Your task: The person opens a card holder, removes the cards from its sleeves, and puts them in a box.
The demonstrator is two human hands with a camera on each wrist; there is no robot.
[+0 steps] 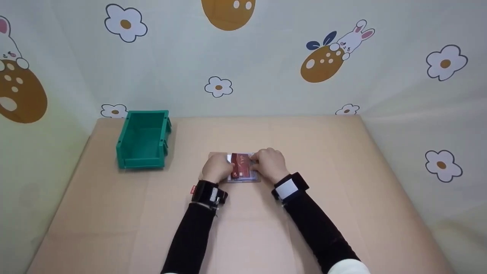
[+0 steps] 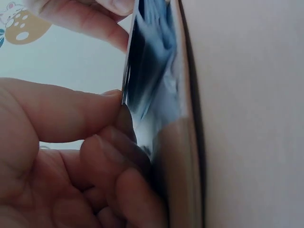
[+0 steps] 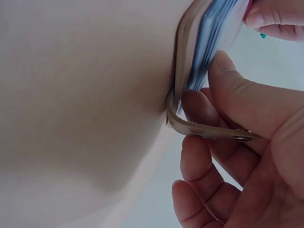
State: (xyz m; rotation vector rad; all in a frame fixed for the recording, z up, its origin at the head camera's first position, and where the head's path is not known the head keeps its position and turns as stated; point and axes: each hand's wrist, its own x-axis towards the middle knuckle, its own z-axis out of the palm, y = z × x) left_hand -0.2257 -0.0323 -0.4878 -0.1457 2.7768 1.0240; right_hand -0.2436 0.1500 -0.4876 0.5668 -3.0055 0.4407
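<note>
A card holder with a tan cover and clear plastic sleeves lies opened on the table, under both hands. Over its sleeves is a red card with light lettering. My left hand pinches the card's left edge between thumb and finger; its other fingers curl down by the holder's tan cover. From the right, my right hand grips the holder, its thumb against the edges of the stacked sleeves. A tan strap with a metal snap runs between that hand's fingers.
A green plastic bin stands at the table's back left, its low front toward me. The tan table ends at patterned fabric walls at the back and both sides.
</note>
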